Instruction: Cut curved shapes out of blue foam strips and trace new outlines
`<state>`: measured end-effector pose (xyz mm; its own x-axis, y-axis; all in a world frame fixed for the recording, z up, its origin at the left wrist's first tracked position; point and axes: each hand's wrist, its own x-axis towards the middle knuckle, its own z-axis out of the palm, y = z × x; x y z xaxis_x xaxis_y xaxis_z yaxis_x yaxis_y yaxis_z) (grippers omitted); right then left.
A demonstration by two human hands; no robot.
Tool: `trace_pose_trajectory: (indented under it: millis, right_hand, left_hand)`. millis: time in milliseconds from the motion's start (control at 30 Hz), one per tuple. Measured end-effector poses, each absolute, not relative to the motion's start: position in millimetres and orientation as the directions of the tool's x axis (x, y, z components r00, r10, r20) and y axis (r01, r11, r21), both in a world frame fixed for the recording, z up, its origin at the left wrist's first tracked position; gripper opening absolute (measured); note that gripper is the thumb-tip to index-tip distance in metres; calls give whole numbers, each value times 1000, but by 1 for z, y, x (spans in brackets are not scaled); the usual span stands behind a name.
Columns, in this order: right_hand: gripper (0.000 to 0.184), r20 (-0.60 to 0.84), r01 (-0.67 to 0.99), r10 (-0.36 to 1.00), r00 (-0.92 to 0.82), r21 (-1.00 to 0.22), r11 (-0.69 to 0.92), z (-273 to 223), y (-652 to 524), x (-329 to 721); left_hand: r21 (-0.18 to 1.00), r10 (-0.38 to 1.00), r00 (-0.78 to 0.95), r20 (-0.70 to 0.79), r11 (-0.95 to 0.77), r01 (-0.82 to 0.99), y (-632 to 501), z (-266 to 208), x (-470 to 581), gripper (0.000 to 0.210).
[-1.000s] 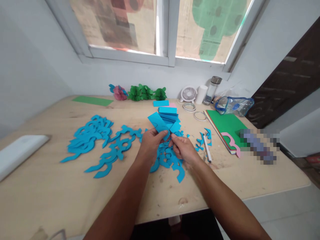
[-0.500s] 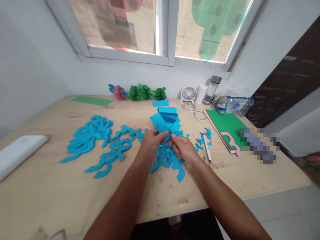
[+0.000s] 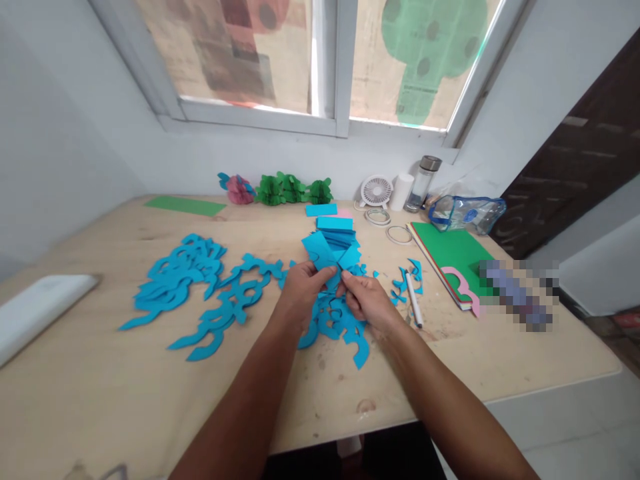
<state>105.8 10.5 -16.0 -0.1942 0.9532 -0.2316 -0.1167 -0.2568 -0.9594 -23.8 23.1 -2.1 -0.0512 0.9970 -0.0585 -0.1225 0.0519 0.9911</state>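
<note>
In front of me, my left hand (image 3: 304, 288) is closed on a blue paper strip (image 3: 318, 249) with a curved line on it, thumb on top. Close against the strip's right edge, my right hand (image 3: 367, 299) is closed in a pinch; what its fingers hold is hidden. Below and around both hands lie blue paper cutouts (image 3: 356, 347) with scalloped edges. Just beyond the held strip is a stack of blue paper strips (image 3: 335, 224). Small blue scraps (image 3: 399, 291) and a white marker (image 3: 415, 300) rest to the right of my right hand.
Piles of wavy blue cutouts (image 3: 175, 270) spread to the left. A green paper stack (image 3: 457, 250) with a pink cutout (image 3: 461, 283) lies right. Along the wall stand green paper ornaments (image 3: 290, 189), a small fan (image 3: 377, 192), a bottle (image 3: 423, 183) and a clear pouch (image 3: 467, 213).
The view has tipped very slightly, so everything sits a little lower. Both hands keep nearly the same pose at the blue strip.
</note>
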Motion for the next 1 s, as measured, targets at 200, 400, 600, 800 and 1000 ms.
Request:
trace_pose_trajectory:
  millis: [200, 400, 600, 800, 1000]
  right_hand:
    - [48, -238, -104, 949, -207, -959, -263, -14, 10, 107]
    - [47, -237, -91, 938, -253, -960, -266, -14, 10, 109]
    - [47, -231, -84, 937, -263, -962, -261, -15, 10, 110]
    - [47, -240, -88, 942, -234, -960, -266, -16, 12, 110]
    - [48, -257, -77, 935, -246, -956, -283, -14, 11, 110]
  left_hand:
    - [991, 998, 7, -63, 63, -118, 25, -4, -27, 25]
    - [989, 997, 15, -71, 73, -126, 24, 1, -31, 25]
    - [984, 995, 32, -89, 93, -152, 22, 8, -31, 27]
    - [971, 995, 49, -88, 97, -218, 22, 8, -33, 21]
    - [980, 998, 21, -66, 69, -186, 22, 9, -34, 24]
